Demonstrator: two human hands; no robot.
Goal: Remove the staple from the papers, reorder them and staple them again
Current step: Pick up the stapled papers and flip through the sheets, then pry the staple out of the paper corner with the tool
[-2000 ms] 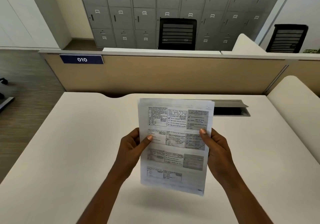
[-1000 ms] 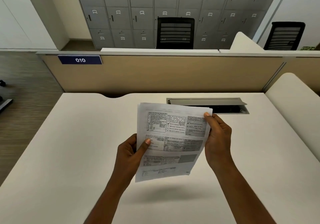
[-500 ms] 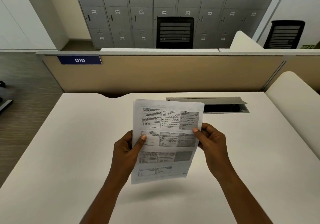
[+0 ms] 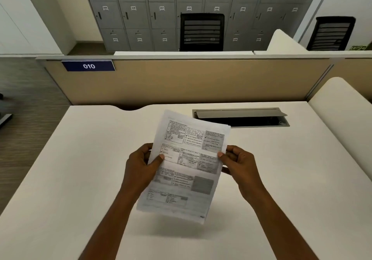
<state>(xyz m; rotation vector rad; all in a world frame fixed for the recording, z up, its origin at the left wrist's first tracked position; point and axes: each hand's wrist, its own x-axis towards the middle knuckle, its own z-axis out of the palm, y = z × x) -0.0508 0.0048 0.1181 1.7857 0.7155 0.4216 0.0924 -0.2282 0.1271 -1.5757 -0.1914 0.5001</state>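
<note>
Left hand (image 4: 141, 165): centre frame, thumb on the face of the papers (image 4: 187, 171), fingers behind, pinching their left edge. Right hand (image 4: 239, 165): thumb and fingers pinch the right edge. Papers: held tilted above the desk (image 4: 80, 159), sheets slightly fanned at top. Step, judged: checking or squaring the stack; staple not discernible. Next: calls for a stapler or remover, none in view. Around: cable hatch (image 4: 241, 117), upper right of papers, lid ajar; partition (image 4: 201, 82) beyond. No obstruction apparent.
</note>
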